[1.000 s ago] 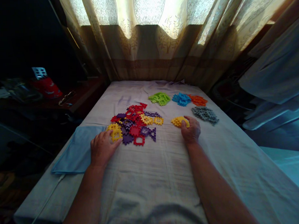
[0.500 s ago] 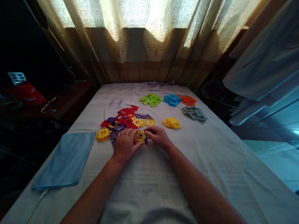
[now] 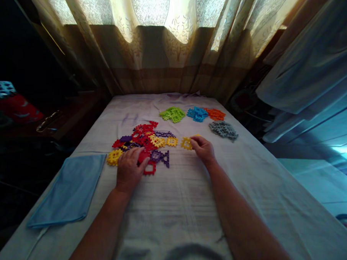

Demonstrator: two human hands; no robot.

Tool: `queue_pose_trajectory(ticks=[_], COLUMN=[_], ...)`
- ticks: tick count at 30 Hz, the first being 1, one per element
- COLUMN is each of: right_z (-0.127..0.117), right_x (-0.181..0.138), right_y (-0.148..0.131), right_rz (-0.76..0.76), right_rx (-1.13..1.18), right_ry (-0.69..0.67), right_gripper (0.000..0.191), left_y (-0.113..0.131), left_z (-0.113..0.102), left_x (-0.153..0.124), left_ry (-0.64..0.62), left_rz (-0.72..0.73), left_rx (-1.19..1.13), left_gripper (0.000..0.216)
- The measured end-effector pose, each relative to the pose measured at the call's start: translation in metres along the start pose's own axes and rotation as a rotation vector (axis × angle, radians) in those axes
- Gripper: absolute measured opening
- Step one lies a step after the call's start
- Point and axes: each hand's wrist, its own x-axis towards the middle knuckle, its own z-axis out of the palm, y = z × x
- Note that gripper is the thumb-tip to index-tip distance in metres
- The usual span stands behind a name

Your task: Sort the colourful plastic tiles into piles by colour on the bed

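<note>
The right hand (image 3: 203, 149) pinches a yellow piece (image 3: 186, 143) by its edge, between the mixed pile (image 3: 146, 140) and the grey pieces (image 3: 223, 131); a slack pinch could drop it. The left hand (image 3: 131, 166) curves over the mixed pile, any grip undeterminable; dragging could snag toothed edges.

We take this for a home, from its patterned curtains (image 3: 152, 50), the wrinkled pale sheet (image 3: 177, 214) and the hanging cloth (image 3: 300, 70) alongside.
</note>
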Motion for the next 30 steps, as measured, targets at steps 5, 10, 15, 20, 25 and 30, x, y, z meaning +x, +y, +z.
queue_pose_trajectory(ticks=[5,10,15,20,25,30], right_z=[-0.032,-0.033,-0.033,-0.034,-0.035,-0.025], right_x=[0.009,0.006,0.007,0.007,0.007,0.002], right_y=[0.023,0.028,0.031,0.031,0.027,0.011], right_rz=[0.038,0.027,0.028,0.048,-0.01,-0.137], right_rx=[-0.169,-0.31,-0.382,-0.407,-0.411,-0.371], right_ry=[0.226,0.289,0.345,0.357,0.419,0.408], right_gripper=[0.036,0.036,0.04,0.04,0.039,0.034], left_y=[-0.05,-0.06,-0.059,-0.059,-0.056,-0.048], left_z=[-0.032,-0.036,-0.031,-0.037,-0.045,-0.046], left_x=[0.001,-0.008,-0.008,-0.005,-0.003,-0.001], left_ry=[-0.019,-0.218,-0.228,-0.246,-0.124,0.148], left_rz=[-0.35,-0.442,-0.435,-0.452,-0.476,-0.403], left_rx=[0.215,0.272,0.262,0.229,0.228,0.049], left_gripper=[0.033,0.046,0.045,0.044,0.042,0.04])
